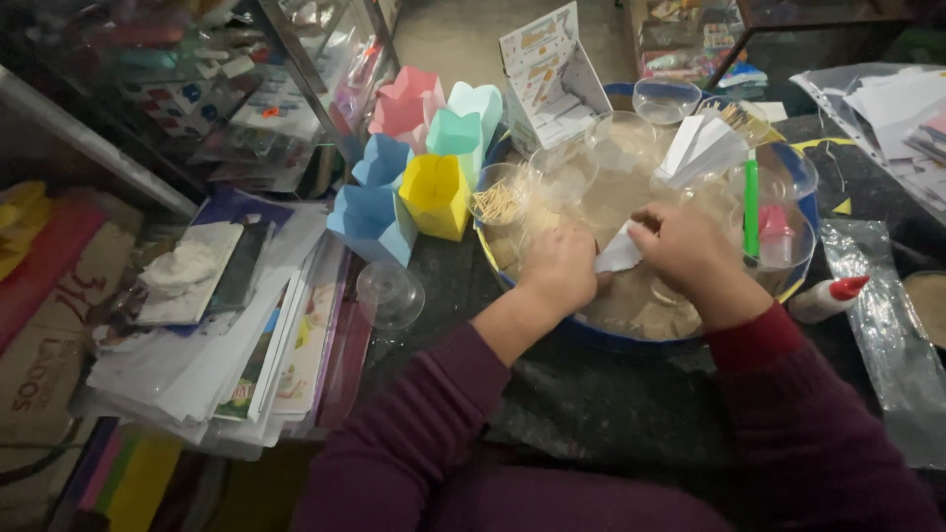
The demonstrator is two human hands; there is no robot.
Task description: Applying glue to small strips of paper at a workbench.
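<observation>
Nearest to us, two maroon sleeves (463, 443) reach over a dark speckled counter (611, 404). Our left hand (560, 268) is curled loosely beside a small white folded paper (619, 252), its fingertips seeming to touch the near edge, though blur keeps us from being sure. Our right hand (687, 248) is pinched on the paper's other end. Both hands work close together above a round blue-rimmed tray (631, 340) crowded with clear plastic cups (619, 138).

We judge the risks to be small but real. A knuckle could nudge the cup of pale sticks (498, 202) by the left hand and scatter it. The paper could crease crookedly if one pinch slips. To our right, a glue bottle with a red cap (826, 299) lies on its side just off the tray; a sleeve could roll it. To our left, an upturned clear cup (389, 294) sits near a leaning stack of papers and booklets (246, 335), which could slide.

Farther back stand folded paper boxes in yellow (436, 195), blue (374, 222), teal (458, 133) and pink (406, 101), and a printed card (550, 79) propped upright.
</observation>
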